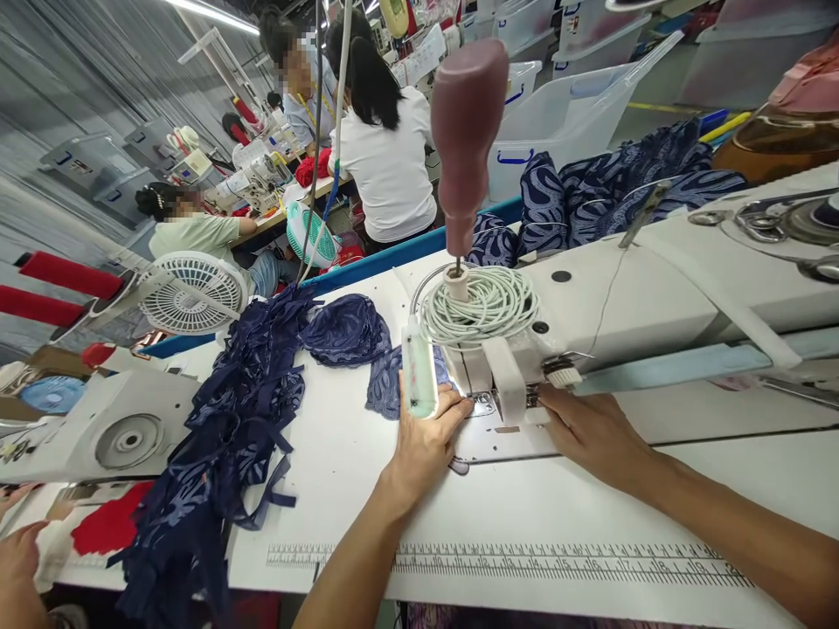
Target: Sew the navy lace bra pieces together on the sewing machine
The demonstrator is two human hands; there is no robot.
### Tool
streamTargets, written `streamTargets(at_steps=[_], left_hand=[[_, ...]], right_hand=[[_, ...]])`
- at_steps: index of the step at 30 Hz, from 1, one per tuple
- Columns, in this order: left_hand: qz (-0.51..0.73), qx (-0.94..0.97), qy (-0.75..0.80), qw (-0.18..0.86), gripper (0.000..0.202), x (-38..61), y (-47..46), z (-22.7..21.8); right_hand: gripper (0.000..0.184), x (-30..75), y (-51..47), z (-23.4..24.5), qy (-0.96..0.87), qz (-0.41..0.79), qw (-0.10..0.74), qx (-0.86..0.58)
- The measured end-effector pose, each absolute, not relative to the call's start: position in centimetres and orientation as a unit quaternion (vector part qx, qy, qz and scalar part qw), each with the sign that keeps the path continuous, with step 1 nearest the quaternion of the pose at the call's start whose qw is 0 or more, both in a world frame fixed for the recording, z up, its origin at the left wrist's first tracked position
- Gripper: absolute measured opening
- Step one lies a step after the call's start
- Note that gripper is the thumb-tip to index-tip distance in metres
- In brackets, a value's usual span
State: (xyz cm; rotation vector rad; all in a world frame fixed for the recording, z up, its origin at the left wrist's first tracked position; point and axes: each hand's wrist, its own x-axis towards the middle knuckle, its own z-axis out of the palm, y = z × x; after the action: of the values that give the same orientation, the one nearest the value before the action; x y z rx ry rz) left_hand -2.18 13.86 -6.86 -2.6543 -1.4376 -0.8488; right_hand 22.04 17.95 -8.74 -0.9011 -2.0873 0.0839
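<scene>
Running along the near side of a smooth white tabletop (341, 489), a black printed ruler scale (498, 563) is passing beneath both forearms. Beyond it, the left hand (425, 437) is lying low with its fingers close together, just left of the needle area of a long white sewing machine (629, 279). A small navy lace piece (384, 389) is resting beside those fingers, partly behind an oblong pale green panel with a white rim (419, 376). The right hand (590, 428) is reaching in from the other side, its fingers narrowing toward the needle area; with both sets of fingertips hidden, I cannot tell whether either is gripping cloth.

Left of these, a rounded navy lace cup (347, 330) and a tangled pile of navy straps and lace (223, 437) are lying. Above the machine, a maroon bulb-shaped handle (465, 131) is standing over a coil of pale green cord (504, 301). Rolled navy patterned bundles (596, 201) are sitting behind. Farther off, a person in a white top (393, 166) is facing another worktable.
</scene>
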Motion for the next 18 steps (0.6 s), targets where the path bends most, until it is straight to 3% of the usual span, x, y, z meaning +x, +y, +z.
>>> streamTargets(at_steps=[18], left_hand=[[-0.235, -0.855, -0.461, 0.014, 0.056, -1.84, 13.32, -6.49]], right_hand=[[0.025, 22.10, 17.35, -8.10, -0.850, 0.053, 0.396, -0.345]])
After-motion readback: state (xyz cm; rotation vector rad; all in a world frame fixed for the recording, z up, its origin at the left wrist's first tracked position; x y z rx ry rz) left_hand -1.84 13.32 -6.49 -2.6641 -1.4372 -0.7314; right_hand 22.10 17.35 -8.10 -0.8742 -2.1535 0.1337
